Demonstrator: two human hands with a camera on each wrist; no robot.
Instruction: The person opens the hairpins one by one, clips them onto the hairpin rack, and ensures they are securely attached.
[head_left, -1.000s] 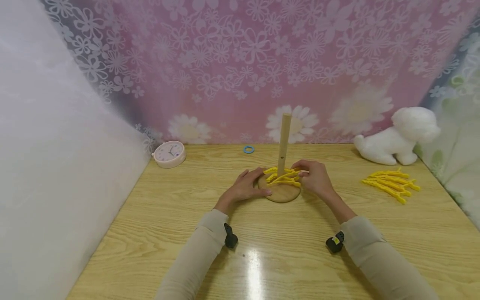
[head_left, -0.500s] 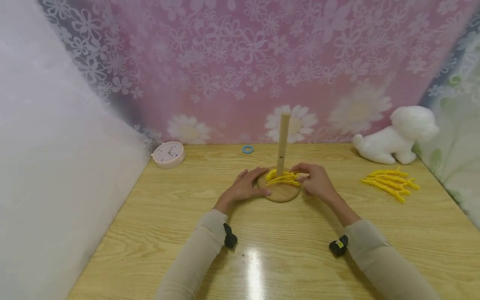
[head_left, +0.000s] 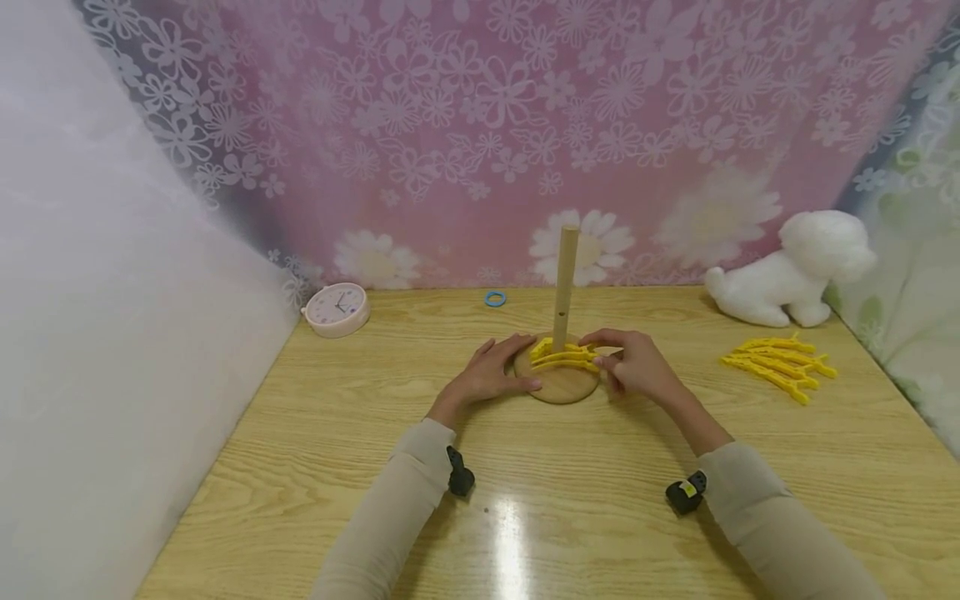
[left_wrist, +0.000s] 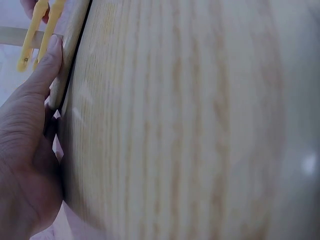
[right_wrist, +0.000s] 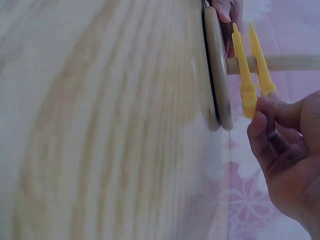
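Observation:
A wooden post stands upright on a round wooden base. Forked yellow plastic branch pieces lie across the base at the post's foot. My left hand grips the base's left edge, thumb on top and fingers round the far side. From the right, my right hand pinches the ends of the yellow branch pieces between thumb and fingers. In the right wrist view, two yellow prongs extend from the right hand's fingertips past the post; how the pieces join is hard to tell.
Several more yellow branch pieces lie in a group on the table at right. Behind them sits a white plush dog. A blue ring lies near the back edge, and a pink clock is at the back left.
The yellow piece that showed at the back of the base has dropped from sight behind the others. My right hand has shifted slightly toward me; the left hand stays on the base.

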